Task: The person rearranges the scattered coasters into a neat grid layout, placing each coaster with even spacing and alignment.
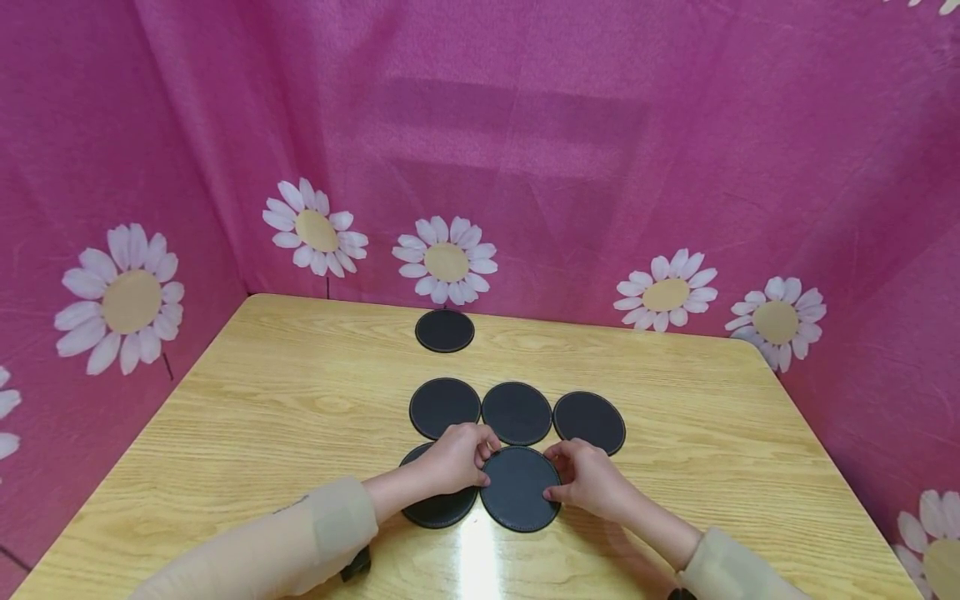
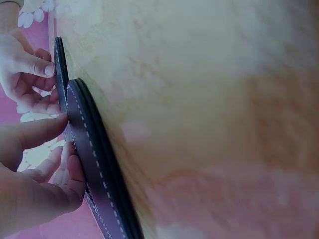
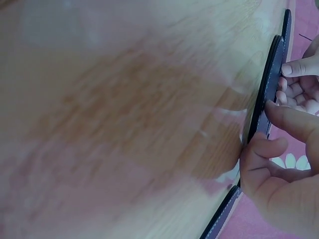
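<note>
In the head view, a black round coaster (image 1: 517,490) with a stitched rim lies between my two hands in the near row. My left hand (image 1: 456,460) holds its left edge with thumb and fingertips, reaching across the neighbouring black coaster (image 1: 442,510) and partly hiding it. At the right edge, my right hand (image 1: 587,478) grips the same disc, thumb on the upper face. In the right wrist view, the right index finger is curled at the rim of the held coaster (image 3: 269,84). The left wrist view shows a thick, layered edge on the nearer coaster (image 2: 92,149).
Behind the hands lies a row of black coasters: left (image 1: 445,408), middle (image 1: 517,413) and right (image 1: 589,422). Another coaster (image 1: 445,331) sits near the far edge of the wooden table (image 1: 315,375). Pink flowered cloth (image 1: 525,167) encloses the back and sides.
</note>
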### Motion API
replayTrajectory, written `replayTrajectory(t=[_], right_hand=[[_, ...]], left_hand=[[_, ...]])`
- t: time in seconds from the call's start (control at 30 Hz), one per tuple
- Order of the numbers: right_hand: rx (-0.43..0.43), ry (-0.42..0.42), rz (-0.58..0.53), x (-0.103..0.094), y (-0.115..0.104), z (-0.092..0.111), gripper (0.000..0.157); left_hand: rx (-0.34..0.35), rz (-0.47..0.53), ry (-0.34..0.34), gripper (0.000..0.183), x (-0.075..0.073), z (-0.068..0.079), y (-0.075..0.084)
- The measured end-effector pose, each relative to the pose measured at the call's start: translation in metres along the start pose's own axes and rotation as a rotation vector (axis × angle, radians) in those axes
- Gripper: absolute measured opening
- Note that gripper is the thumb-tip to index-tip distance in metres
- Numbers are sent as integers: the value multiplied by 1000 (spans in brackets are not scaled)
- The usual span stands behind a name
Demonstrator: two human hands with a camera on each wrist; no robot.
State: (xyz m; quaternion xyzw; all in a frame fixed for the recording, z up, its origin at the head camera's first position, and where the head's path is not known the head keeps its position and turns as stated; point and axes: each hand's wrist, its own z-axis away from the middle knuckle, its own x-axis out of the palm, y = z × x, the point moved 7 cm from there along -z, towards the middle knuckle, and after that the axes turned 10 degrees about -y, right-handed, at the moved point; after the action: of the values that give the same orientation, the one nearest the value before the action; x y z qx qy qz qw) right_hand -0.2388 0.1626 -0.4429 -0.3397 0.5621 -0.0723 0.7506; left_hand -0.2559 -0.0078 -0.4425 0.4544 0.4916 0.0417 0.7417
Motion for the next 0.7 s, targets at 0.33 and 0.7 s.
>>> replayTrajectory(t=[0.33,0.7], right_hand=[[-67,1,38,-10,-5,0,46],[-125,-38,-44,-37,-24,-2,47]], left_hand=[[-21,99,-2,37,-10,1,-4],[-29,197,6,40,-45,8,7]])
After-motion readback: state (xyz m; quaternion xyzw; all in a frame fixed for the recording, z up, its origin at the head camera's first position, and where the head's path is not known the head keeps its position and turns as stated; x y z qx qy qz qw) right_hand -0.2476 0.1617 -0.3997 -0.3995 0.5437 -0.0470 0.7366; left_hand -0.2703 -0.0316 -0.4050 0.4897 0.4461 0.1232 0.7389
